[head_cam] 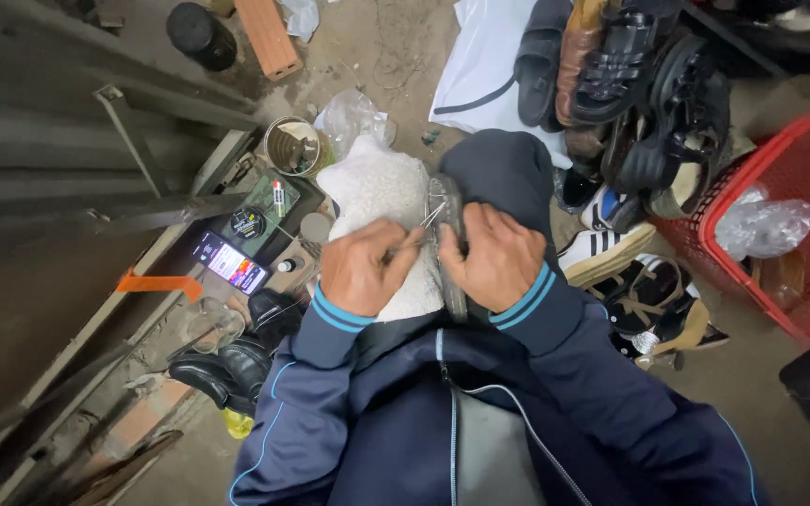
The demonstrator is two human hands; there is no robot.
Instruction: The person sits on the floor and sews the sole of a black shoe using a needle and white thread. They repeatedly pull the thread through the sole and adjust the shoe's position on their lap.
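A grey shoe sole or sandal (449,239) stands on edge on a white fuzzy cloth (377,201) spread over my lap. My left hand (363,267) pinches a thin metal needle-like tool (430,217) whose tip points at the sole's upper edge. My right hand (494,255) is closed around the sole from the right side, holding it upright. Both wrists wear dark blue sleeves with light blue stripes. My dark-trousered knee (503,169) rises behind the sole.
A pile of sandals and shoes (644,103) lies at the upper right, next to a red plastic basket (803,187). To the left are a phone (230,262), a tin can (292,145), small tins, black shoes (227,365) and a metal frame (133,141).
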